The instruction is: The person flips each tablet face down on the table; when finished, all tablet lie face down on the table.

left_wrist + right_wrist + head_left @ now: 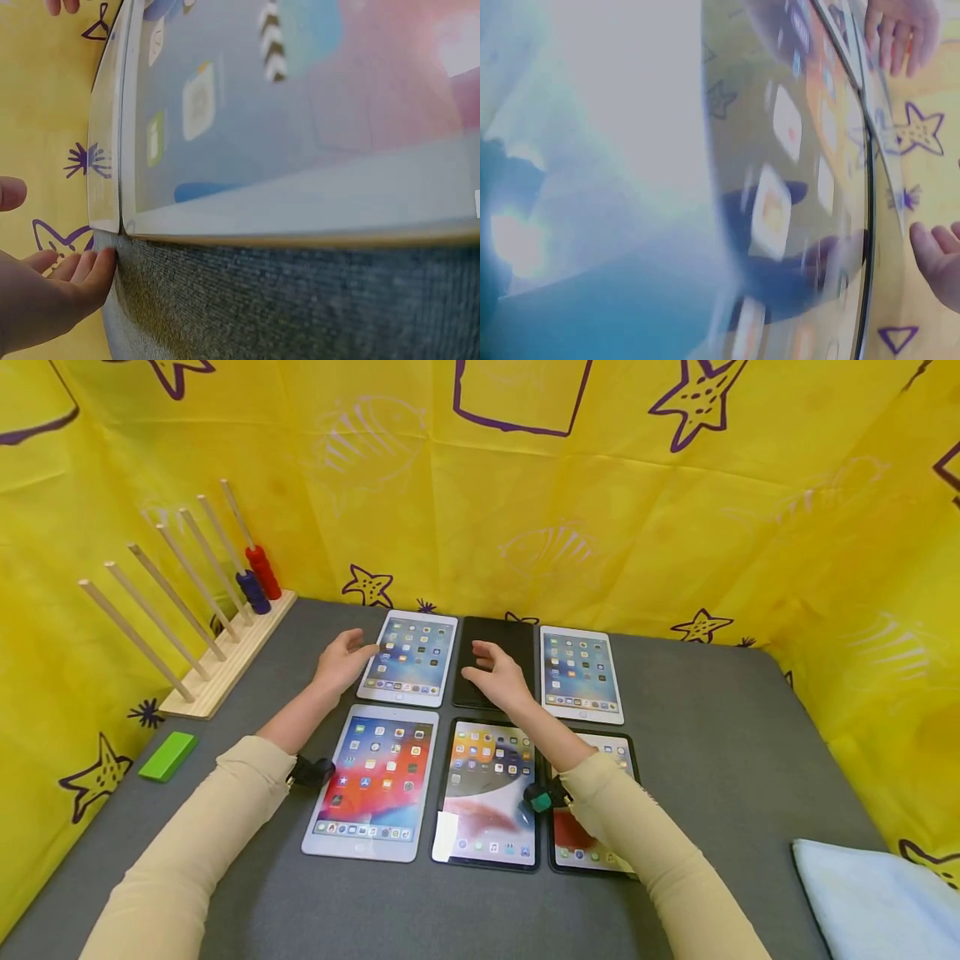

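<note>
Six tablets lie flat in two rows of three. My left hand is at the left edge of the white back-left tablet, fingers loosely bent and holding nothing. My right hand hovers over the black, dark-faced back-middle tablet, thumb and fingers apart. To its right lies a white tablet with a lit screen. In front are a white tablet, a black-framed tablet and another black-framed tablet, partly hidden by my right arm. All three front screens are lit.
At the left back stands a wooden peg rack with red rings and blue rings. A green block lies in front of it. A pale blue cloth is at the right front. Yellow patterned fabric encloses the grey table.
</note>
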`<state>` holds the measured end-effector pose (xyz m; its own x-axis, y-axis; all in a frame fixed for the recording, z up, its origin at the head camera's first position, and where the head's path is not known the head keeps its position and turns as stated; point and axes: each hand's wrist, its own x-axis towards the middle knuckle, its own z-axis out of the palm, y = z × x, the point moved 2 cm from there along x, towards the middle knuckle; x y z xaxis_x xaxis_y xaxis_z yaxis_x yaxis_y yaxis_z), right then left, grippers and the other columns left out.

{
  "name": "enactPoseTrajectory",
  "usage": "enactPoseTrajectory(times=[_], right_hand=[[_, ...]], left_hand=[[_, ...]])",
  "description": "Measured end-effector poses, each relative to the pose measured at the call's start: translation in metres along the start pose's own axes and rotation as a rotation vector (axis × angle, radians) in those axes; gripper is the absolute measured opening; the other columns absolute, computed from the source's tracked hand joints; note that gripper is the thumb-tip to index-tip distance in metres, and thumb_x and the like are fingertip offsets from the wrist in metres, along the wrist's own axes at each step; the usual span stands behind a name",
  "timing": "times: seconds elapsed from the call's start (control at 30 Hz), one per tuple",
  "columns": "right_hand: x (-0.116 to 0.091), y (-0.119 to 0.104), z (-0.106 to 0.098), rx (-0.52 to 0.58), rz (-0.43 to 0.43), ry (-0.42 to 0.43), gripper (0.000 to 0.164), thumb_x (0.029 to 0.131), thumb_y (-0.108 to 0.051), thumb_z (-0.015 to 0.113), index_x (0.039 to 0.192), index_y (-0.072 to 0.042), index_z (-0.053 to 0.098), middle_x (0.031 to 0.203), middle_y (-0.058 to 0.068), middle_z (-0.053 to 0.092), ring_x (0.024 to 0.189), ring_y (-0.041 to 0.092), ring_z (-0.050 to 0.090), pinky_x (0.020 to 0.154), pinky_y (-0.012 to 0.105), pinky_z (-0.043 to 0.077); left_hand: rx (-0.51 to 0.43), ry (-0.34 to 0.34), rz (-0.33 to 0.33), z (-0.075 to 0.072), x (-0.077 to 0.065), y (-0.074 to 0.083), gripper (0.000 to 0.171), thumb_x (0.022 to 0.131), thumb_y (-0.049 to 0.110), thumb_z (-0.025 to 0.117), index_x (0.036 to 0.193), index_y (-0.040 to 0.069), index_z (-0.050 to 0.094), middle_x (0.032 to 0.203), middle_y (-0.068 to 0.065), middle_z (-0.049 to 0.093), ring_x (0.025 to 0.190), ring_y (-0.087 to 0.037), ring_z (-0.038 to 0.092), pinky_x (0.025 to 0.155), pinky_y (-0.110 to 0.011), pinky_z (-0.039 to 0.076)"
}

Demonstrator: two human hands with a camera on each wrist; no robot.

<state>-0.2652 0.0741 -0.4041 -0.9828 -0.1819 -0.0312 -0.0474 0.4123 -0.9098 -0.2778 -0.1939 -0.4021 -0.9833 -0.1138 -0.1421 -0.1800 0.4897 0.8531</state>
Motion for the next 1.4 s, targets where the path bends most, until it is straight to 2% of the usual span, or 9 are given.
enactPoseTrajectory(times=[0.27,0.5,0.7,0.83,1.0,1.1,1.23,1.4], right_hand=[[0.000,-0.010,0.022,0.127,0.080,-0.089,0.058,0.094,-0.015,0.064,0.147,-0.007,0.042,0.145,0.010,0.047,0.129,0.025,0.047,0.103,0.039,0.043],[-0.002,-0.011,0.033,0.199,0.098,-0.155,0.061,0.095,-0.012,0.059,0.149,-0.001,0.035,0.151,0.016,0.039,0.138,0.028,0.037,0.111,0.041,0.033],[-0.001,-0.009,0.040,0.270,0.154,-0.185,0.067,0.094,-0.013,0.059,0.152,-0.001,0.027,0.156,0.015,0.031,0.141,0.027,0.032,0.112,0.040,0.033],[-0.001,-0.010,0.043,0.340,0.178,-0.194,0.067,0.094,-0.011,0.058,0.152,0.001,0.026,0.155,0.016,0.031,0.138,0.027,0.036,0.110,0.039,0.036],[-0.003,-0.012,0.046,0.419,0.192,-0.212,0.067,0.093,-0.008,0.056,0.152,0.003,0.024,0.154,0.018,0.032,0.135,0.028,0.040,0.110,0.040,0.035],[-0.004,-0.014,0.047,0.426,0.195,-0.208,0.070,0.092,-0.007,0.057,0.152,0.003,0.022,0.155,0.019,0.030,0.136,0.029,0.040,0.111,0.040,0.035],[-0.005,-0.015,0.048,0.414,0.193,-0.202,0.071,0.092,-0.008,0.058,0.152,0.004,0.022,0.155,0.019,0.030,0.136,0.029,0.038,0.111,0.040,0.034],[-0.007,-0.016,0.048,0.386,0.198,-0.207,0.072,0.092,-0.010,0.059,0.153,0.002,0.022,0.156,0.018,0.028,0.138,0.029,0.036,0.111,0.040,0.033]], left_hand=[[-0.065,-0.061,-0.075,-0.003,0.001,-0.003,0.064,0.100,0.026,0.052,0.152,0.000,0.026,0.153,-0.021,0.032,0.134,-0.036,0.039,0.108,-0.046,0.037],[-0.120,-0.126,-0.123,-0.005,0.000,-0.004,0.065,0.101,0.026,0.051,0.153,-0.001,0.023,0.155,-0.020,0.027,0.135,-0.033,0.038,0.107,-0.042,0.039],[-0.139,-0.154,-0.138,-0.007,0.000,-0.002,0.067,0.099,0.031,0.053,0.152,0.000,0.026,0.151,-0.022,0.035,0.133,-0.032,0.042,0.102,-0.033,0.044],[-0.116,-0.149,-0.137,-0.007,-0.001,0.001,0.067,0.098,0.034,0.055,0.150,0.000,0.032,0.148,-0.022,0.039,0.129,-0.031,0.045,0.092,-0.026,0.048],[-0.151,-0.152,-0.186,-0.004,0.003,0.003,0.060,0.100,0.028,0.051,0.150,0.002,0.032,0.149,-0.019,0.038,0.133,-0.031,0.040,0.099,-0.032,0.043],[-0.187,-0.157,-0.216,-0.002,0.007,0.003,0.058,0.101,0.027,0.050,0.150,0.002,0.033,0.150,-0.017,0.038,0.133,-0.030,0.039,0.100,-0.033,0.042],[-0.239,-0.153,-0.248,-0.001,0.011,0.002,0.056,0.101,0.028,0.050,0.149,0.002,0.037,0.148,-0.016,0.041,0.128,-0.029,0.041,0.093,-0.031,0.043],[-0.294,-0.106,-0.297,0.000,0.014,0.000,0.051,0.100,0.026,0.052,0.145,0.003,0.044,0.142,-0.013,0.046,0.118,-0.024,0.046,0.092,-0.029,0.044]])
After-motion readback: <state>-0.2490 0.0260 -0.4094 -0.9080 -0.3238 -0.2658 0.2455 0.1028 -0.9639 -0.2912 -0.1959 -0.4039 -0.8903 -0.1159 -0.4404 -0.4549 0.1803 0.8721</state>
